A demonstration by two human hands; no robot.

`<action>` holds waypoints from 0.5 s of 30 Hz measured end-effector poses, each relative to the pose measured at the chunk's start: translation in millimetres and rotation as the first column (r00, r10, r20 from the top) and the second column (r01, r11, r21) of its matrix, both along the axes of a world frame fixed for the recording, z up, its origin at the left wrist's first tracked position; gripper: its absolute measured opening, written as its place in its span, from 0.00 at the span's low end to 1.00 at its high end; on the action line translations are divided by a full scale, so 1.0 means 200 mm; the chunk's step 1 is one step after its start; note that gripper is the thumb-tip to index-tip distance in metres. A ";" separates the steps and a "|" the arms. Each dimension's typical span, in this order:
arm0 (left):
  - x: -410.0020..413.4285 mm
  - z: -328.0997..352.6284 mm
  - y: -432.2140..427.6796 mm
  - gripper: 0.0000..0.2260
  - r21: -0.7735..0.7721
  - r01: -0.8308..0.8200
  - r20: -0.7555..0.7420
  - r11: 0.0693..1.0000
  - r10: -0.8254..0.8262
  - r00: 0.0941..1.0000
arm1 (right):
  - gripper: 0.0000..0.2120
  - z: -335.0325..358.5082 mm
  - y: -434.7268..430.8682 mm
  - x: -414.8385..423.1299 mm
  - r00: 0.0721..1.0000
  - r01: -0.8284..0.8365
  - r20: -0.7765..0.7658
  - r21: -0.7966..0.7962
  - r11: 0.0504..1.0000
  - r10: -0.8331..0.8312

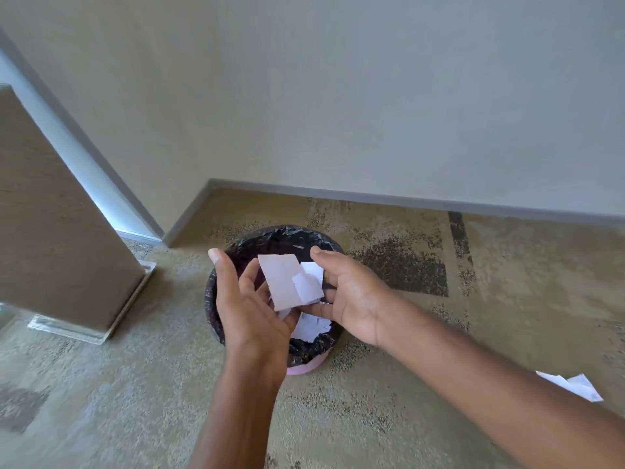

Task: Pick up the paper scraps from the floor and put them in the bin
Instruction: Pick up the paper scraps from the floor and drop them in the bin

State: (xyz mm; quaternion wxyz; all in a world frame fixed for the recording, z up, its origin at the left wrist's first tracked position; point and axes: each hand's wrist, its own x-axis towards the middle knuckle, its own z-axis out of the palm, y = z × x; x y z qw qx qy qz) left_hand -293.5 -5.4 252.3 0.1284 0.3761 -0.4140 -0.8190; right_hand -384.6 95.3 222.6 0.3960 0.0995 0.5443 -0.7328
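A round pink bin (306, 366) lined with a black bag (270, 233) stands on the carpet near the wall corner. Both my hands hover over its mouth. My left hand (250, 319) has its thumb up and its fingers loosely spread under several white paper scraps (287, 282). My right hand (355, 296) faces it, with its fingers stretched toward the scraps and its thumb above them. The scraps sit loosely between the two hands, with neither hand gripping them. More white scraps (311, 328) lie inside the bin. Other scraps (575, 387) lie on the floor at the right.
A tall brown panel on a clear base (84, 328) stands left of the bin. A cream wall with a grey skirting board (372, 196) runs behind it. Patterned beige carpet (439, 333) surrounds the bin.
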 end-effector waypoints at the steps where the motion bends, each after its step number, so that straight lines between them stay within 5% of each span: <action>1: 0.01 0.00 -0.01 0.44 0.000 0.006 0.006 1.000 -0.006 1.000 | 0.12 0.00 -0.01 0.00 1.000 0.004 0.007 -0.006 1.000 -0.004; 8: 0.05 -0.03 -0.05 0.47 0.046 -0.007 -0.047 0.999 0.010 0.999 | 0.17 0.00 0.00 0.03 0.999 0.035 -0.003 -0.020 0.999 -0.035; 15: 0.06 -0.06 0.05 0.33 -0.099 -0.024 -0.110 0.995 0.013 0.994 | 0.14 0.00 0.22 0.02 0.996 0.007 -0.091 0.029 1.000 -0.004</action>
